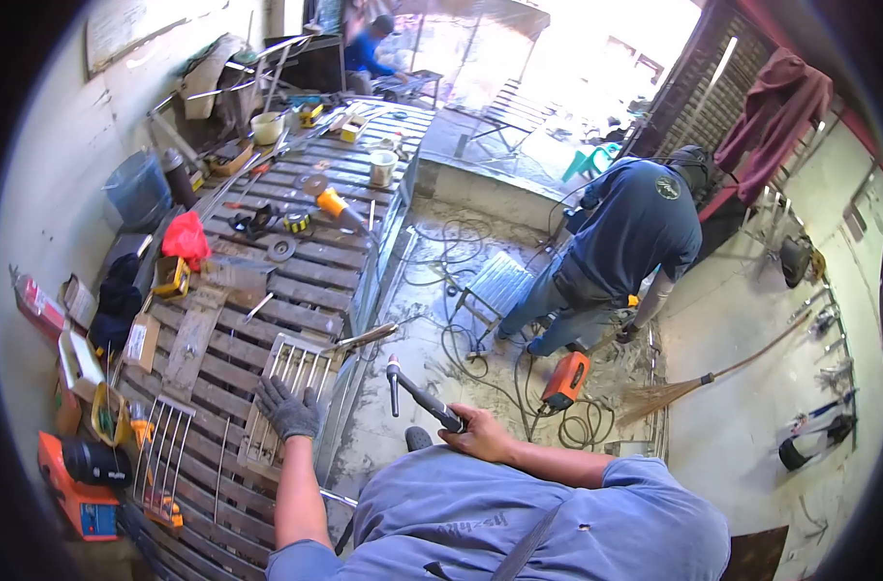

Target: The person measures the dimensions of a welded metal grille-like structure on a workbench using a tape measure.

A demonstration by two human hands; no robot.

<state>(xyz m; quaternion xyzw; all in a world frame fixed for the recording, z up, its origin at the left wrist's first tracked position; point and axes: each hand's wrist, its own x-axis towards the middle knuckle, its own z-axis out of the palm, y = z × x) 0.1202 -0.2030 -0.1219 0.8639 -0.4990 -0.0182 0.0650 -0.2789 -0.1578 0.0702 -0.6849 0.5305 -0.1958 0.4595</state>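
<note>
My left hand [288, 409], in a grey glove, lies with fingers spread on a small metal grille [288, 373] of parallel bars, which rests on the slatted bench [310, 257]. My right hand [480, 434] is bare and closed around the handle of a welding torch [424, 397]. The torch's curved neck and nozzle point down, to the right of the bench edge and apart from the grille. Beside the grille, a thin rod and a second barred grille [165, 455] lie on the slats.
A co-worker [635, 213] bends over at the right, near an orange machine [564, 382] and floor cables. Another person [366, 53] sits at the back. An angle grinder [340, 206] lies on the bench; an orange-and-black machine [78, 484] stands lower left. A broom [664, 395] leans right.
</note>
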